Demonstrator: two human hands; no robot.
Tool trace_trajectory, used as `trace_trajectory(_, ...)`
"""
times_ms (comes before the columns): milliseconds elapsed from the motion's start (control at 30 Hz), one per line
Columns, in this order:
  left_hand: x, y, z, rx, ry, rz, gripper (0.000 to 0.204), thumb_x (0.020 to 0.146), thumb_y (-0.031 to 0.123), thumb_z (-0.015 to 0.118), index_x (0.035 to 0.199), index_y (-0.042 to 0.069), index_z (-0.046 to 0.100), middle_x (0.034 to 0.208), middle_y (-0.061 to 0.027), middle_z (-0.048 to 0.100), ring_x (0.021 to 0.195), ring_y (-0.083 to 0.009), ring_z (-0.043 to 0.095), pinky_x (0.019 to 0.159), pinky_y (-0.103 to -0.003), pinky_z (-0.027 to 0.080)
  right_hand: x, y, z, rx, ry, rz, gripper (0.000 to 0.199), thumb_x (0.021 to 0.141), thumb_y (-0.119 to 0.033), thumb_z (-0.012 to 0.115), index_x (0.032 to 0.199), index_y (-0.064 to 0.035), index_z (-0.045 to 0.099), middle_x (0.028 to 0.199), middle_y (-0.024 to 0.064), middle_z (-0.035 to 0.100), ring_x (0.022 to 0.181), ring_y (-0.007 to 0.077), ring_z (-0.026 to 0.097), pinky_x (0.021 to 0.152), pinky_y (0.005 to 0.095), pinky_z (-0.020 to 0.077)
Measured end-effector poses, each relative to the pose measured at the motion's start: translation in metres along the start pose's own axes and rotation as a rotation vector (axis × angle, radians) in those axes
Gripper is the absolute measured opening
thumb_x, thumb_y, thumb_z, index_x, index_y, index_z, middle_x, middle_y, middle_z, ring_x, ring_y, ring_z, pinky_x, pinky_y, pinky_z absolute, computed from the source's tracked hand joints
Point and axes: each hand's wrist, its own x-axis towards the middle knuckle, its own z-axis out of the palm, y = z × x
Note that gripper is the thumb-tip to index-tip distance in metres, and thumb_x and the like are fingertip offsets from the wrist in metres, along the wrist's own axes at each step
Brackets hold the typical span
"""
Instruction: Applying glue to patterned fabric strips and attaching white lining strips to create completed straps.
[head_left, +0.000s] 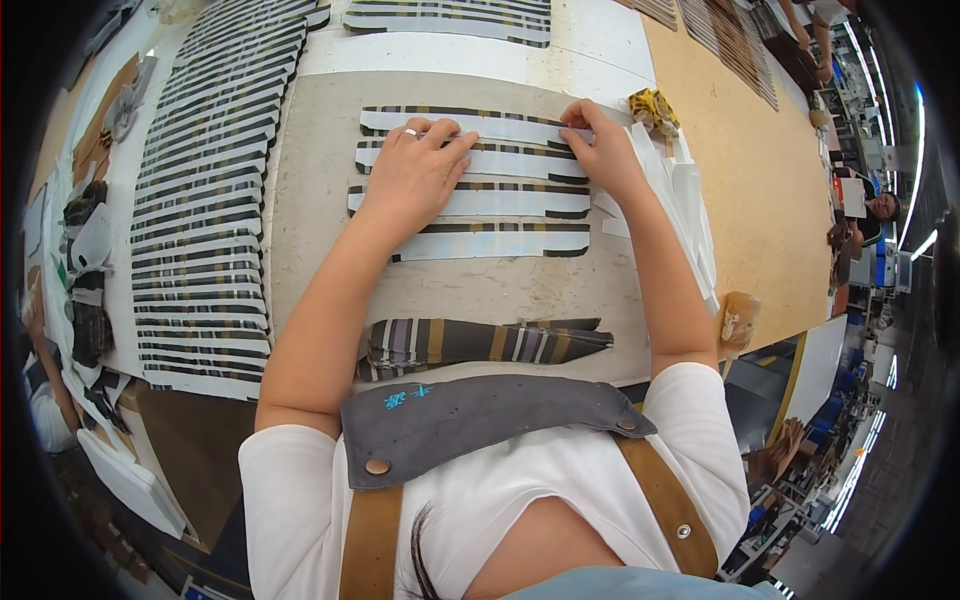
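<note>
Several long strips of dark plaid fabric with white backing lie in rows on the grey work board (310, 190) in front of me. My left hand (420, 170) rests on the left part of the upper two strips, its bent fingers apart and pressing down. At the right end of the top strip (500, 126), my right hand (605, 150) pinches the edge between thumb and fingers. Below them sit a third strip (470, 201) and a lowest strip (490, 241), untouched. A rolled bundle of plaid fabric (450, 342) lies near my apron.
A long overlapping row of finished-looking strips (205, 200) runs down the left. More strips (450, 20) lie at the far edge. White paper pieces (685, 210) are beside my right forearm, with a yellow bundle (653, 110) and an amber block (740, 318). Other people stand around.
</note>
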Motion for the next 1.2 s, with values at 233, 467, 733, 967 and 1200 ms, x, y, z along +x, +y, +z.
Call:
trace_trajectory(233, -0.001, -0.001, 0.0, -0.016, 0.003, 0.014, 0.027, 0.086, 0.015, 0.055, 0.112, 0.01, 0.061, 0.108, -0.0031, 0.056, 0.102, -0.0249, 0.05, 0.086, -0.037, 0.042, 0.0, -0.002, 0.001, -0.027, -0.013, -0.071, 0.012, 0.081, -0.005, 0.057, 0.093, -0.0034, 0.053, 0.089, 0.0157, 0.064, 0.088, 0.0303, 0.06, 0.076, 0.0372, 0.0467)
trace_trajectory(467, 0.0, -0.001, 0.0, -0.004, 0.025, 0.025, 0.026, 0.086, 0.015, 0.056, 0.11, 0.009, 0.061, 0.107, -0.0034, 0.057, 0.099, -0.0253, 0.052, 0.084, -0.036, 0.043, -0.003, 0.013, -0.013, -0.502, 0.116, -0.18, 0.01, 0.079, -0.004, 0.055, 0.088, -0.0026, 0.053, 0.083, 0.0135, 0.061, 0.084, 0.0306, 0.057, 0.073, 0.0389, 0.045)
trace_trajectory(733, 0.002, 0.001, 0.0, -0.008, 0.01, 0.019, 0.026, 0.086, 0.015, 0.055, 0.11, 0.009, 0.062, 0.105, -0.0037, 0.057, 0.099, -0.0251, 0.052, 0.083, -0.036, 0.043, -0.008, -0.038, 0.035, -0.236, 0.081, -0.529, 0.024, 0.083, -0.005, 0.054, 0.106, -0.0035, 0.058, 0.104, 0.0111, 0.061, 0.1, 0.0288, 0.055, 0.087, 0.0372, 0.0437)
trace_trajectory(967, 0.001, -0.001, 0.0, -0.014, -0.017, -0.008, 0.025, 0.089, 0.016, 0.052, 0.11, 0.008, 0.062, 0.107, -0.0057, 0.056, 0.101, -0.0254, 0.051, 0.087, -0.036, 0.042, -0.022, -0.016, 0.027, -0.413, 0.01, -0.441, 0.025, 0.083, -0.001, 0.05, 0.107, -0.0048, 0.057, 0.11, 0.0095, 0.058, 0.104, 0.0266, 0.054, 0.088, 0.0353, 0.0446)
trace_trajectory(1200, 0.005, -0.016, -0.025, -0.547, 0.114, -0.353, 0.021, 0.09, 0.014, 0.05, 0.103, 0.003, 0.063, 0.099, -0.0117, 0.056, 0.092, -0.0216, 0.054, 0.081, -0.031, 0.043, -0.026, -0.012, 0.01, -0.39, 0.1, -0.373, 0.019, 0.079, -0.002, 0.053, 0.097, -0.0032, 0.059, 0.102, 0.0079, 0.059, 0.096, 0.0263, 0.056, 0.083, 0.0359, 0.0464)
